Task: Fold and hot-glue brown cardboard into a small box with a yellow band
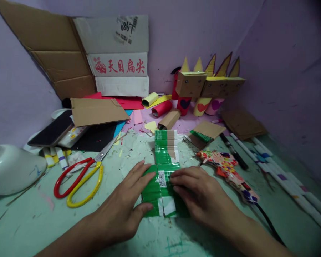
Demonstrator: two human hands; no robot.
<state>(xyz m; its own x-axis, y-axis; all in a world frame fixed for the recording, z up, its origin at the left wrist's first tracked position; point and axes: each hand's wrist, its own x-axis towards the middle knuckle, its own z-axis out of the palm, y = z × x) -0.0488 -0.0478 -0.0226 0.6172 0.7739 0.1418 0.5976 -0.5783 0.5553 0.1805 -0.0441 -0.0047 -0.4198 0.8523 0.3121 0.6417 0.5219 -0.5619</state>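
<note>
Flattened green printed cardboard [168, 208] lies on the table before me, with a QR code and a white patch. A seam runs down its middle, and a narrower strip [162, 148] with torn brown and white parts reaches away from me. My left hand [128, 200] rests on the left part, its fingers stretched out and its thumb apart near the lower edge. At the right part, my right hand [200, 196] has its fingers bent and close together on the cardboard; its thumb is hidden.
Scissors [89, 171] with red and yellow handles lie open to the left, near a white bottle [13, 169]. To the right are a flower-patterned glue gun [230, 171] and several markers [286, 175]. Cardboard figures [192, 85] and a folded box [120, 64] stand behind.
</note>
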